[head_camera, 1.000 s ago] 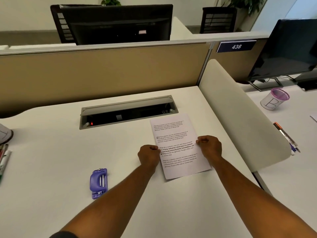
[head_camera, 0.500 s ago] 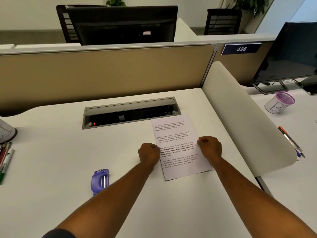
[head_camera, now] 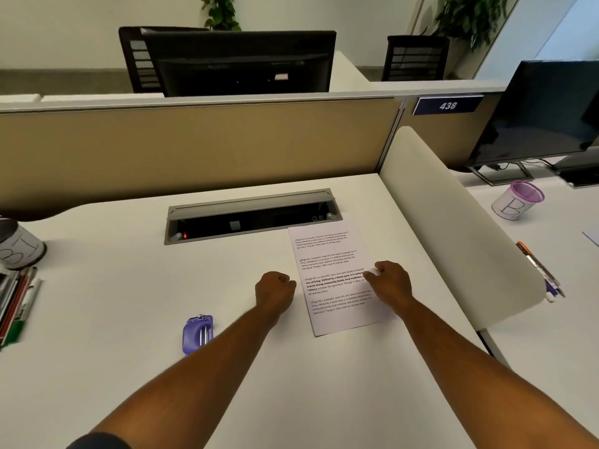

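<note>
A printed sheet of paper (head_camera: 330, 251) lies flat on the white desk (head_camera: 129, 286), right of centre. My right hand (head_camera: 390, 281) rests on the sheet's right edge with curled fingers and appears to pinch it there. My left hand (head_camera: 275, 290) is a closed fist on the desk just left of the sheet's left edge and holds nothing. A small purple stapler (head_camera: 197, 333) lies on the desk to the left of my left forearm.
An open cable tray (head_camera: 252, 215) is set into the desk just behind the sheet. A curved white divider (head_camera: 453, 222) rises at the right. Beyond it are a purple cup (head_camera: 517, 200), pens (head_camera: 539, 272) and a monitor (head_camera: 551, 111). A labelled cup (head_camera: 19, 249) and markers (head_camera: 19, 306) sit far left.
My left hand has let go of the sheet's left edge and now sits just off it. My right hand has shifted slightly inward over the paper. The sheet has stayed put.
</note>
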### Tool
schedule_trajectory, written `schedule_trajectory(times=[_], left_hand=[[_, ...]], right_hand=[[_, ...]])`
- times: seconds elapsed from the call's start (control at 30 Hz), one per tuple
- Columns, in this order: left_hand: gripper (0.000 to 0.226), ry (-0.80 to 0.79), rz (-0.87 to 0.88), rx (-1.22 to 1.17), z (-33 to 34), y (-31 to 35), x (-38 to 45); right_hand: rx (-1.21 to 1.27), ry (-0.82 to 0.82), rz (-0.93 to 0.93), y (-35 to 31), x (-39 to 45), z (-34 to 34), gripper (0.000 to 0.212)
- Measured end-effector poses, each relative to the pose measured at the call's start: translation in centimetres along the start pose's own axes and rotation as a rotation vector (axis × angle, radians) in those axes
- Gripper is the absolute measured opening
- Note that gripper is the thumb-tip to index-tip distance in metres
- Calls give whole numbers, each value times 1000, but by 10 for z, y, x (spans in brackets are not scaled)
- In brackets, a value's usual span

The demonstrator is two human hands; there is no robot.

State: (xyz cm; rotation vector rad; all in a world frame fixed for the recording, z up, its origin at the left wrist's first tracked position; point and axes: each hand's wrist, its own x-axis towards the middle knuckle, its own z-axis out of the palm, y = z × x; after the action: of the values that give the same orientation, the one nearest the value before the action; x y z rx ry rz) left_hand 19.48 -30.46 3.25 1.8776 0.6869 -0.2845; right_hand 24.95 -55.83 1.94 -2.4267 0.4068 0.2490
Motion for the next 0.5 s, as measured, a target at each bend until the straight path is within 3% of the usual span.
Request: schedule_trajectory(times=[0.2,0.37,0.5], left_hand=[[36,19,89,80,-37,-11,-16],[29,136,185,125,-82,-40,-29],[38,223,243,187,-119,-72,-39]], right_hand=[[-91,0,-25,-9,-30,3,60],[-133,18,-73,-26,-67,21,55],[-101,-12,-120,-40,-98,44,54]])
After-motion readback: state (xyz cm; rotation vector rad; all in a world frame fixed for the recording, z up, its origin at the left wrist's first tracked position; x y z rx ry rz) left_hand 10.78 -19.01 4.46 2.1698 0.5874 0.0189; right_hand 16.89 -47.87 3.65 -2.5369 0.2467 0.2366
